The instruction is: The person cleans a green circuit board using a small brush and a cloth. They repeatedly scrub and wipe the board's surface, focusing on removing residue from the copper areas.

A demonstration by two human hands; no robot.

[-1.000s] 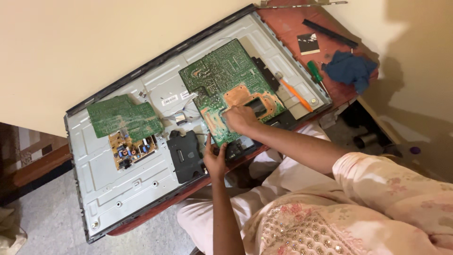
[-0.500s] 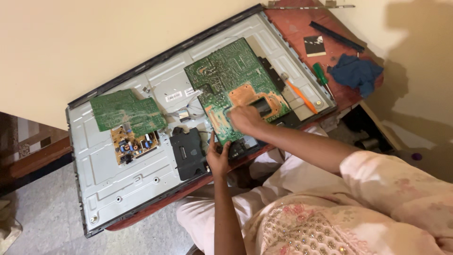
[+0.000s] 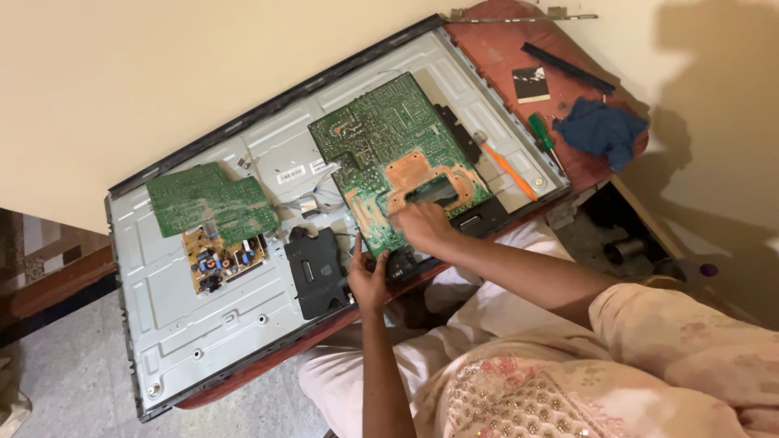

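- The large green circuit board (image 3: 389,154) lies on the opened television's metal back panel (image 3: 203,324), right of centre.
- Right hand (image 3: 423,229) presses flat on the board's near edge, gripping nothing.
- Left hand (image 3: 367,280) rests fingers spread at the board's near-left corner, beside a black module (image 3: 318,272).
- An orange screwdriver (image 3: 507,166) lies right.
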